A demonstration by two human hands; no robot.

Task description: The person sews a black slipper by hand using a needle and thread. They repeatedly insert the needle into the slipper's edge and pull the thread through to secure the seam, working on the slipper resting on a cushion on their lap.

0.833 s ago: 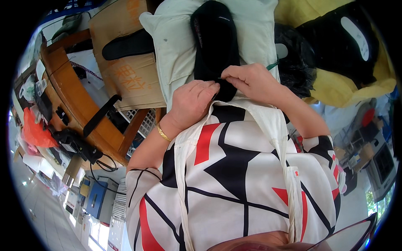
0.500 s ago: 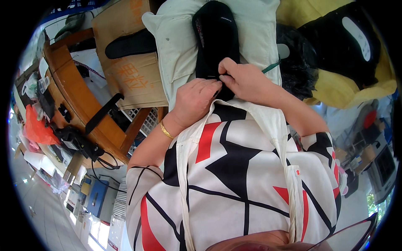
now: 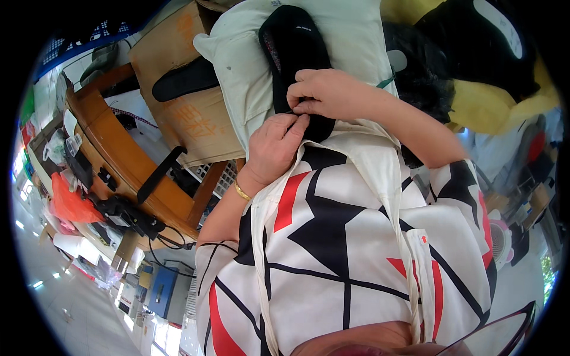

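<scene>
A long black shoe [image 3: 292,50] with a small pale mark inside its far end rests on the white cloth [image 3: 350,35] over my lap. Its near part lies partly beneath my fingers. My left hand [image 3: 273,145] is closed at the shoe's near part, thumb and fingers pinching its black fabric. Just above it and touching close by, my right hand [image 3: 323,92] is bent over the shoe with thumb and forefinger pressed together. Whatever sits in that right pinch is too small to make out.
On the left, a black sole-shaped piece [image 3: 187,80] lies on a cardboard box [image 3: 199,127] beside a wooden chair-like frame [image 3: 127,157]. At the right are a black plastic bag [image 3: 418,71] and a yellow sack [image 3: 493,107] holding black pieces and a white sole shape [image 3: 499,24].
My right hand has shifted left and a little up across the shoe, its forearm stretching further over. The left hand stays at the shoe's near part. The whole view has tilted slightly.
</scene>
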